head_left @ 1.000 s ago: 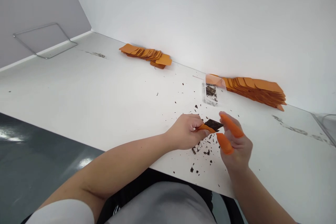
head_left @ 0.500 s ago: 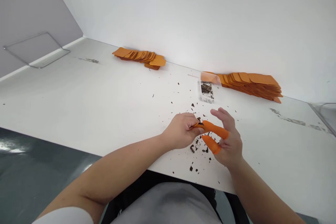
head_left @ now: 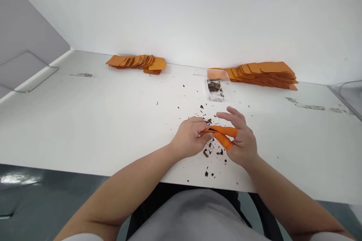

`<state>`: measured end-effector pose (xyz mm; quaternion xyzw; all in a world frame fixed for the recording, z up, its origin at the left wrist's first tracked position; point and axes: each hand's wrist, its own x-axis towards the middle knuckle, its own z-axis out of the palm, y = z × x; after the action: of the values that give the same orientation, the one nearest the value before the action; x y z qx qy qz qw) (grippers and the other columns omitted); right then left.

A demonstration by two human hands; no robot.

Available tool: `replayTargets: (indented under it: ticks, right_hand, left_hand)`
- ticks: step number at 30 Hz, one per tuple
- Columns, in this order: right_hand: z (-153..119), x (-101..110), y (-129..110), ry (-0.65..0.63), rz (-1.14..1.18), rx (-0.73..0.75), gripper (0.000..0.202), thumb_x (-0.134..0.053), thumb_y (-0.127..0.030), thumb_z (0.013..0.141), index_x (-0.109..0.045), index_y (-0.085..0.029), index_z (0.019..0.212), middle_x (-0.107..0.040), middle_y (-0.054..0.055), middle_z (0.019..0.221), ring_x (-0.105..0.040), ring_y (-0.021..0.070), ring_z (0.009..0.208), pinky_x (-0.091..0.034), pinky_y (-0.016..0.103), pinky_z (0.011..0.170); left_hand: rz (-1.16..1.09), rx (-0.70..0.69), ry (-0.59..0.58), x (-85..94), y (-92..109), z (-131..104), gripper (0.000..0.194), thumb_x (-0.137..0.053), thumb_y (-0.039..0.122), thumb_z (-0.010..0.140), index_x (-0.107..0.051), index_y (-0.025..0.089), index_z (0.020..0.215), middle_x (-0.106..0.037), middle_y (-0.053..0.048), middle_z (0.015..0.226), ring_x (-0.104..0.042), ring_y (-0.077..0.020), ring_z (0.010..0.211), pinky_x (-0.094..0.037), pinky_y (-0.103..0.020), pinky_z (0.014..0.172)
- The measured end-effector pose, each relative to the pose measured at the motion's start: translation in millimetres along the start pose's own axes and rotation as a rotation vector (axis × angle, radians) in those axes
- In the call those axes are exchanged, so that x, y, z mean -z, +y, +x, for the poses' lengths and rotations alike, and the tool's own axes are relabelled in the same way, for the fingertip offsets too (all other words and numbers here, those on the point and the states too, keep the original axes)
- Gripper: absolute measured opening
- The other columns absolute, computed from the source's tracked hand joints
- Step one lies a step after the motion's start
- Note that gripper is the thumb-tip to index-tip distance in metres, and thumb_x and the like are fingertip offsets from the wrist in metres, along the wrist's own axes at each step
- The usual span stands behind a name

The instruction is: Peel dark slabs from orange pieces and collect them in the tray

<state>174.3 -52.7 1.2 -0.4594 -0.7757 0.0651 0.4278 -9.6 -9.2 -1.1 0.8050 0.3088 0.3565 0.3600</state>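
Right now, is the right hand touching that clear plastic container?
Apart: the head view shows white tabletop with dark flakes between the right hand and the clear plastic container.

White surface between a wall and a grey panel, floor below.
The white wall runs along the surface's far edge and meets the panel at a corner on the left; by the panel is a bent wire frame, partly cut off by the picture's edge. A dark smudge marks the surface near that end, and a longer, broken streak lies towards the right, short of a slanting grey strip. The floor is dark and glossy, with a bright reflection.
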Motion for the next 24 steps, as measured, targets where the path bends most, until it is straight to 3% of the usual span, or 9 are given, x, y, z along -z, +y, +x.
replayTargets:
  ticks: [5, 14, 19, 24]
  right_hand:
    - [-1.6, 0.5, 1.0, -0.021, 0.032, -0.033, 0.014, -0.06, -0.016, 0.089, -0.069, -0.026, 0.094, -0.06, 0.005, 0.121, -0.037, 0.0309, 0.135, -0.041, 0.053, 0.105]
    - [-5.5, 2.0, 6.0, 0.015, 0.203, -0.309, 0.013, -0.051, -0.018, 0.091, -0.06, -0.023, 0.084, -0.055, 0.006, 0.129, -0.039, 0.0273, 0.135, -0.042, 0.052, 0.105]
    - [-4.2, 3.3, 6.2, 0.001, 0.213, -0.313, 0.013, -0.052, -0.02, 0.091, -0.06, -0.022, 0.081, -0.054, 0.007, 0.132, -0.039, 0.0278, 0.136, -0.045, 0.05, 0.103]
    - [-4.1, 3.5, 8.2, -0.062, 0.145, -0.284, 0.014, -0.055, -0.024, 0.09, -0.069, -0.024, 0.092, -0.059, 0.007, 0.127, -0.044, 0.0291, 0.132, -0.047, 0.053, 0.102]
  left_hand:
    - [-0.007, 0.033, -0.032, -2.2, 0.2, -0.2, 0.011, -0.061, 0.02, 0.086, -0.069, 0.017, 0.079, -0.064, -0.004, 0.074, -0.058, -0.017, 0.073, -0.047, -0.03, 0.068]
    - [-0.029, 0.088, -0.109, -3.0, -0.3, -0.2, 0.022, -0.057, 0.024, 0.088, -0.063, 0.016, 0.068, -0.055, -0.001, 0.067, -0.052, -0.0147, 0.065, -0.044, -0.028, 0.063]
    - [-0.041, 0.105, -0.108, -2.8, 1.0, -1.4, 0.024, -0.054, 0.023, 0.088, -0.06, 0.016, 0.065, -0.053, -0.001, 0.065, -0.05, -0.0146, 0.065, -0.041, -0.027, 0.061]
    - [0.002, 0.126, -0.091, -1.0, 1.1, -1.7, 0.024, -0.051, 0.019, 0.088, -0.06, 0.017, 0.066, -0.054, -0.001, 0.065, -0.051, -0.015, 0.064, -0.041, -0.027, 0.06]
